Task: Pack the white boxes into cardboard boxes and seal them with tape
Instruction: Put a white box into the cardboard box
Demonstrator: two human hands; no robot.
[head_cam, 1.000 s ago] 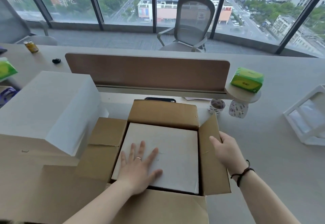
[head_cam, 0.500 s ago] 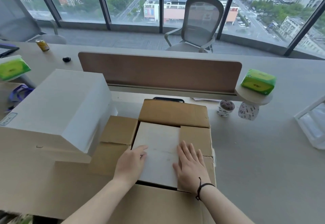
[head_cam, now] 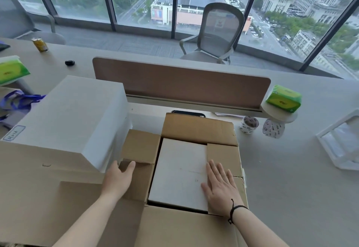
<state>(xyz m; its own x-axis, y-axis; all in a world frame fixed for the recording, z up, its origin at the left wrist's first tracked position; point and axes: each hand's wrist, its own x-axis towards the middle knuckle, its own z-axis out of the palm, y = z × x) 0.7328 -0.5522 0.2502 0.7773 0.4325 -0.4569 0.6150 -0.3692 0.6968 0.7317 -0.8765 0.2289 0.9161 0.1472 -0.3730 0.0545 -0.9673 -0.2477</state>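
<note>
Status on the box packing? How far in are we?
Done: one white box sits inside the open cardboard box. In hand: right hand presses the right flap flat; left hand reaches for the left flap. Left: remaining flaps, taping, and the second white box.

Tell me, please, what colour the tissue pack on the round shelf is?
Green and yellow tissue pack, seen in the head view.

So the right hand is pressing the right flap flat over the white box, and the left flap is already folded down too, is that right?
Not quite. The head view shows the right hand pressing the right flap over the white box, but the left flap is not folded down yet; it lies open outward, with the left hand reaching to it.
</note>
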